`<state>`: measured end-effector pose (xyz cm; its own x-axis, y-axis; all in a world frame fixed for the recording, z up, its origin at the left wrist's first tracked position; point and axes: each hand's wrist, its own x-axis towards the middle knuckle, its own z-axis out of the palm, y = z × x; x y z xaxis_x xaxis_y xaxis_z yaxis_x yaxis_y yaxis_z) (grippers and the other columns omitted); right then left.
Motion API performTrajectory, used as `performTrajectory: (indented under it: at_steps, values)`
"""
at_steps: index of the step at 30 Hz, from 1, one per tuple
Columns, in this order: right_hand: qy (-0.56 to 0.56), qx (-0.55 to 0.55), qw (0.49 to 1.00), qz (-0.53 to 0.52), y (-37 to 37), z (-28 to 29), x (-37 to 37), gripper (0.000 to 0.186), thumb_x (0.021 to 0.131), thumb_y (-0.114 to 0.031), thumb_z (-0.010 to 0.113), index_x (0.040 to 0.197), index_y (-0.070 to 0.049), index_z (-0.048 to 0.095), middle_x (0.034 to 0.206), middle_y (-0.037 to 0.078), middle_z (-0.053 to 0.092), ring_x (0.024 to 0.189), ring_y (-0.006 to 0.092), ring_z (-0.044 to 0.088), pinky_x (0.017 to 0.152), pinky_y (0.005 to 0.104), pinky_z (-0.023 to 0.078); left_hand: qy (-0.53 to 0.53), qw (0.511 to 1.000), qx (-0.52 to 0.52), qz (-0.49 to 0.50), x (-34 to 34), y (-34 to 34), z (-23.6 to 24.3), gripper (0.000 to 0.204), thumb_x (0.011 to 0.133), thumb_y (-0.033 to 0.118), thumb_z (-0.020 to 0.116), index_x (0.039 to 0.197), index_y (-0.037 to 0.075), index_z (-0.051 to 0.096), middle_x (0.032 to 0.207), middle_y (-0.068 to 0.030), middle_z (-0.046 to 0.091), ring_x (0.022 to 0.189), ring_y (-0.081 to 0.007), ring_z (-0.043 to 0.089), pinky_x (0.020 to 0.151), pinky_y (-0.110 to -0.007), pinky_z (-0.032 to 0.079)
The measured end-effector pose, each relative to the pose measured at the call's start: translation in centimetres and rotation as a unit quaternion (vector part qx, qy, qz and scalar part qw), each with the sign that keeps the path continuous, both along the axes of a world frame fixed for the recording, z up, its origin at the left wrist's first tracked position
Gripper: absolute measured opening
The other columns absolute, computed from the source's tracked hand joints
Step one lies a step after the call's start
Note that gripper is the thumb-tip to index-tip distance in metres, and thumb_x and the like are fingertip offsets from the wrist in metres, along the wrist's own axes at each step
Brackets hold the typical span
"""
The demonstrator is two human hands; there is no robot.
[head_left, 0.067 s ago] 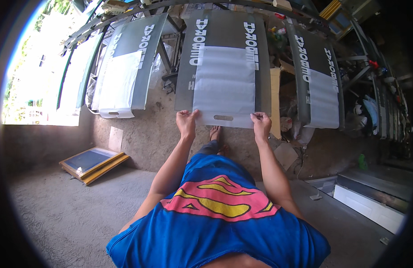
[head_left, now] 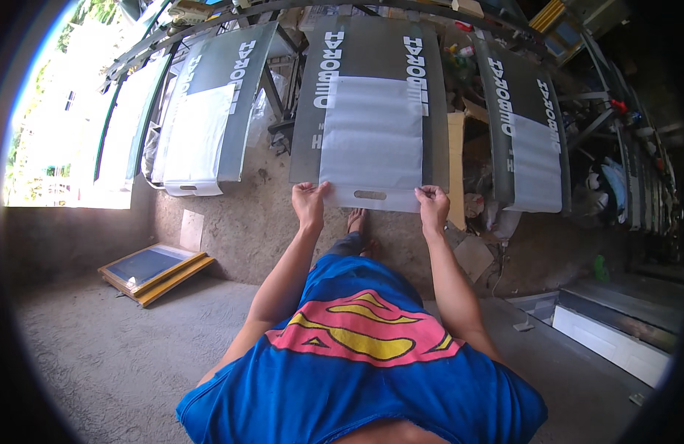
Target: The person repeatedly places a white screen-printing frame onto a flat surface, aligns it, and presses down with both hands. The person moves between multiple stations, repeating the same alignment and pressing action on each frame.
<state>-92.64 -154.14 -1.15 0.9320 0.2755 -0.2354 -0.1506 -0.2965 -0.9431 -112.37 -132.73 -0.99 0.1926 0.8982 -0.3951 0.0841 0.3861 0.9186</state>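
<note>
A white flat bag point(head_left: 371, 133) with an oval handle cut-out lies on a dark grey board point(head_left: 370, 46) that has white lettering down both sides. Its handle end reaches past the board's near edge. My left hand point(head_left: 310, 201) pinches the bag's near left corner, and my right hand point(head_left: 434, 205) pinches the near right corner. Both wrists are below the board's front edge. My bare foot shows on the floor beneath the bag.
Similar boards with white bags stand left point(head_left: 242, 115) and right point(head_left: 500, 111), on metal racks among clutter and cardboard point(head_left: 456, 174). Wooden-framed screens point(head_left: 153, 270) lie at lower left. A white panel point(head_left: 608, 348) sits at lower right. A bright opening is at far left.
</note>
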Motion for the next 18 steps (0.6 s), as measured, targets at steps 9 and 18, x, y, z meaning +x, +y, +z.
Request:
performTrajectory:
  at_steps: [9, 18]
  values:
    - [0.002, 0.011, 1.000, 0.000, 0.5, -0.2, 0.5, 0.015, 0.086, -0.005, 0.081, 0.094, -0.002, 0.069, 0.081, -0.001, 0.066, 0.072, 0.0066, 0.056, 0.064, 0.0243, 0.044, -0.009, 1.000, 0.019, -0.007, 0.4, 0.3, -0.6, 0.042, 0.087, 0.001, 0.082, 0.107, 0.001, 0.045, 0.092, -0.0105, 0.067, 0.082, -0.0182, 0.071, 0.071, -0.027, 0.057]
    - [-0.014, 0.004, 1.000, 0.000, 0.7, -0.5, 0.6, 0.018, 0.086, -0.008, 0.082, 0.094, 0.000, 0.069, 0.082, 0.003, 0.071, 0.073, 0.0106, 0.064, 0.068, 0.0274, 0.052, 0.018, 0.999, 0.030, -0.016, 0.5, 0.9, -1.2, 0.042, 0.088, 0.002, 0.082, 0.108, 0.001, 0.045, 0.091, -0.0116, 0.068, 0.080, -0.0183, 0.072, 0.070, -0.027, 0.056]
